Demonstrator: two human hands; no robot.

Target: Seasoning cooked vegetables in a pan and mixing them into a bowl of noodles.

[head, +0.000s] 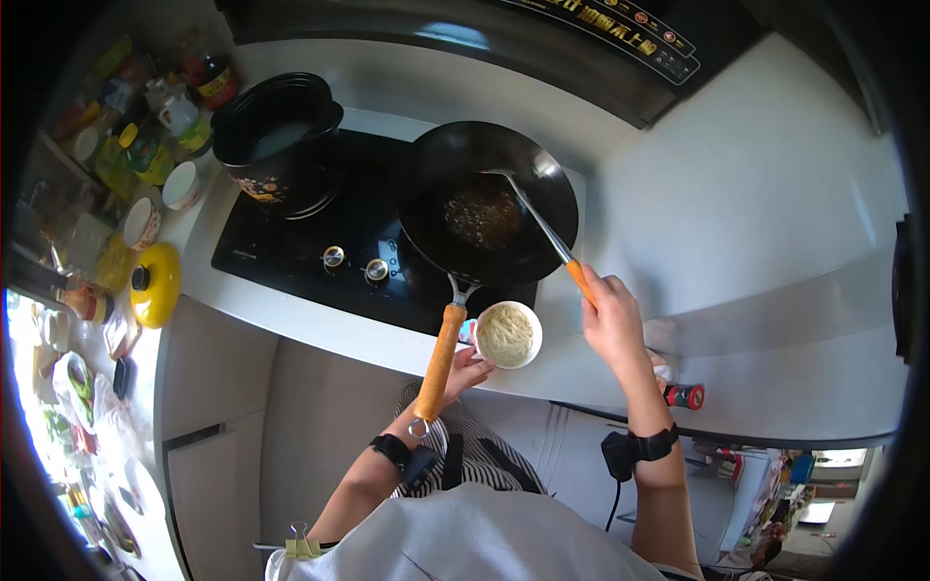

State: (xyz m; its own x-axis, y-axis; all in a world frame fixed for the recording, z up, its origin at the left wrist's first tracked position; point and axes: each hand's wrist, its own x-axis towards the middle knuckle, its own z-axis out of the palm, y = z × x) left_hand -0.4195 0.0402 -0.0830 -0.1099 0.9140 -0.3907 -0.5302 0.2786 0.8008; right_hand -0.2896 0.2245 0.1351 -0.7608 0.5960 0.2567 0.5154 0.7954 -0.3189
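My right hand (pixel 612 319) grips the orange wooden handle of a metal wok spatula (pixel 541 221). The spatula's blade rests inside a black wok (pixel 556 203), near a shallow pool of brown liquid with small bits (pixel 481 214). By the front of the cooktop, my left hand (pixel 468 372) has its fingers on the lower left side of a white bowl (pixel 536 348). A pale, thick mixture with green flecks (pixel 506 334) fills much of this bowl. Between the bowl and my left forearm, the wok's wooden handle (pixel 439 363) points toward me, partly covering that hand.
A lidless black pot (pixel 254 171) stands on the left of the black glass cooktop (pixel 298 243). Left of it are a yellow lid (pixel 166 283), two small bowls and several bottles. A range hood (pixel 436 33) hangs above. One red-capped jar (pixel 686 396) lies beyond my right forearm.
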